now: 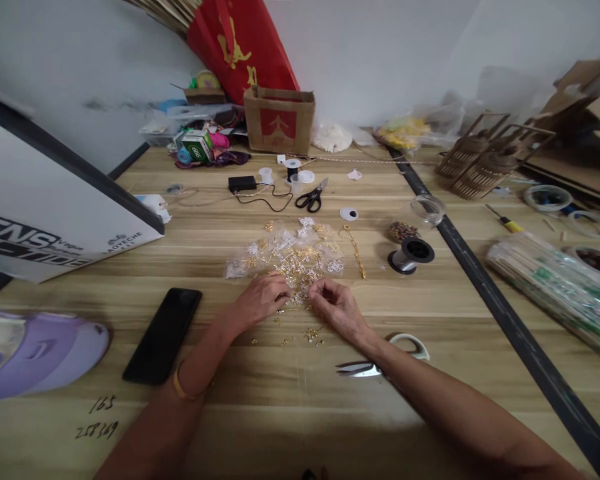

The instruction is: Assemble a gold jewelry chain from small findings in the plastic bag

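Note:
A spread of small gold and silver jewelry findings [300, 259] lies on clear plastic bags [237, 265] in the middle of the table. At its near left edge is my left hand [264, 298], fingers curled down against the pieces. My right hand [334, 303] sits at the near right edge, thumb and forefinger pinched together. Whatever either hand holds is too small to make out. Closer to me lies a little cluster of loose gold pieces [313, 333]. A gold chain [355, 250] rests to the right of the pile. Light-handled scissors [360, 368] lie partly under my right forearm.
On the left are a black phone [163, 337], a purple iron [65, 350] and a white board [55, 200]. Black scissors [313, 198] lie beyond the pile. To the right stand a wire spool [411, 255] and a bead container [405, 231], with bagged sticks [550, 283] farther over.

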`<control>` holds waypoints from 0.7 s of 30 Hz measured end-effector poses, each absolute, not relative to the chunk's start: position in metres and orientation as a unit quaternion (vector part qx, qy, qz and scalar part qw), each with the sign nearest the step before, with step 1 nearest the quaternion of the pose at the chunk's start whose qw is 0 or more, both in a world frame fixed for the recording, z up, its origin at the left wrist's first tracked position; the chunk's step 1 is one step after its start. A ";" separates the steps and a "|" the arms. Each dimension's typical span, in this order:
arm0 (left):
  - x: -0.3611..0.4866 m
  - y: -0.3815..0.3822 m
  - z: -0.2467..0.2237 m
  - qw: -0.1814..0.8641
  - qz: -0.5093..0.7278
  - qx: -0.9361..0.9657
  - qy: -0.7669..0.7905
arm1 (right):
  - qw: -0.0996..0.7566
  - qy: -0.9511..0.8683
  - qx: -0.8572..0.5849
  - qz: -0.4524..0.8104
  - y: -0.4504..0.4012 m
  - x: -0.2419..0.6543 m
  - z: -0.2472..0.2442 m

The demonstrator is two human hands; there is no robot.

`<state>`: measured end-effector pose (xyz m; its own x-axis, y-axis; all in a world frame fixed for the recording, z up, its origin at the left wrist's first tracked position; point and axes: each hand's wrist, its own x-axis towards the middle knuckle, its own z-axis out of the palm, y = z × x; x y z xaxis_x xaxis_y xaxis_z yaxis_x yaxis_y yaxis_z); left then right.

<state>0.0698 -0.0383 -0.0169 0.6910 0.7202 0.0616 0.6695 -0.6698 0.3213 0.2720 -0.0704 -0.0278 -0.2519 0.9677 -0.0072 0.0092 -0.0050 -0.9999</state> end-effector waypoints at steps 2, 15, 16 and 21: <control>0.071 -0.039 -0.017 0.130 0.084 0.910 0.384 | 0.429 -0.563 -0.438 0.554 -0.070 0.272 -0.028; 0.071 -0.039 -0.016 0.133 0.077 0.907 0.392 | 0.430 -0.563 -0.437 0.555 -0.070 0.272 -0.029; 0.070 -0.039 -0.016 0.137 0.082 0.907 0.390 | 0.430 -0.563 -0.437 0.555 -0.070 0.272 -0.029; 0.068 -0.036 -0.018 0.161 0.107 0.904 0.382 | 0.429 -0.561 -0.438 0.556 -0.071 0.272 -0.027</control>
<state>0.0680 -0.0364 -0.0180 0.6856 0.7245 0.0708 0.6553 -0.6566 0.3734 0.2719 -0.0705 -0.0268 -0.2482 0.9687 -0.0055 0.0153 -0.0018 -0.9999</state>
